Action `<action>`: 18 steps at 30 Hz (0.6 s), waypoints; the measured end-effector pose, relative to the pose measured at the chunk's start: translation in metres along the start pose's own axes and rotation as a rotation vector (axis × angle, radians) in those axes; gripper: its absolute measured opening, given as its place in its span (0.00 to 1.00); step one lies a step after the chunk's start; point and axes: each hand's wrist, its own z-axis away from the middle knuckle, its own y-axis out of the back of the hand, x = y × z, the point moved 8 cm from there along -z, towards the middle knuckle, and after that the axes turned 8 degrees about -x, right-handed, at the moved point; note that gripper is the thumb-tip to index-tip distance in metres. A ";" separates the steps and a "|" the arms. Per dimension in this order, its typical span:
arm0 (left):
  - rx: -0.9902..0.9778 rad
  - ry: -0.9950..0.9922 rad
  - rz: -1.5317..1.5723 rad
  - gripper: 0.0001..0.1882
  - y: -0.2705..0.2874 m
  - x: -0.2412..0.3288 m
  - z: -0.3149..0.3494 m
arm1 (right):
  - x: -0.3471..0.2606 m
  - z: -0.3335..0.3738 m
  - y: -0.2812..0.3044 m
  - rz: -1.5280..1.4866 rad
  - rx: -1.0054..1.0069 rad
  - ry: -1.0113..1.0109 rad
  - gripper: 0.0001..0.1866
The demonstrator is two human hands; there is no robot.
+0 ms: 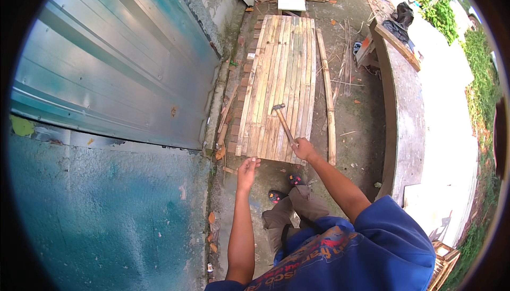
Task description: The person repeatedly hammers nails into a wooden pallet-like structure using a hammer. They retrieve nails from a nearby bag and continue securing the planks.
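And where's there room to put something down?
The slats are bare beyond the hammer, up to their far end. The bench's middle looks bare, this side of the plank and bag. Ground between the pole and bench looks mostly bare nearer you; sticks clutter it farther up. Between slats and metal wall, scraps crowd it.

A person wears a vivid blue short-sleeved shirt (390, 254), its front carrying a large print (321, 254) with orange and reddish lettering, creased by folds in the cloth. Grey-brown trousers (277, 217) show beneath the hem, crossed by a dark strap-like band (286, 235), above dark footwear (275, 196) dotted with bright red and pinkish patches. The left hand (247, 172), right hand (303, 150) and both forearms (241, 232) are bare.
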 end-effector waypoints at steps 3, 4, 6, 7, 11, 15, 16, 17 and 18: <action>-0.034 0.004 0.088 0.21 -0.028 0.029 0.047 | -0.023 0.082 0.032 0.023 0.081 0.174 0.19; -0.029 0.022 0.112 0.21 -0.037 0.035 0.059 | -0.018 0.101 0.046 -0.027 0.088 0.147 0.18; -0.070 0.015 0.165 0.20 -0.058 0.047 0.076 | 0.005 0.147 0.059 -0.123 0.040 0.038 0.18; -0.074 0.022 0.170 0.19 -0.068 0.051 0.082 | 0.015 0.165 0.072 -0.135 0.058 0.025 0.17; -0.096 -0.007 0.153 0.18 -0.118 0.075 0.080 | 0.046 0.214 0.124 -0.141 0.201 -0.044 0.17; -0.153 -0.106 0.132 0.17 -0.180 0.099 0.056 | 0.050 0.225 0.173 -0.215 0.211 0.016 0.19; -0.152 -0.081 0.135 0.16 -0.194 0.098 0.052 | 0.049 0.225 0.187 -0.212 0.207 0.040 0.19; -0.155 -0.070 0.138 0.16 -0.207 0.096 0.046 | 0.050 0.225 0.199 -0.209 0.203 0.064 0.19; -0.152 -0.053 0.136 0.15 -0.221 0.094 0.039 | 0.052 0.225 0.212 -0.233 0.200 0.101 0.18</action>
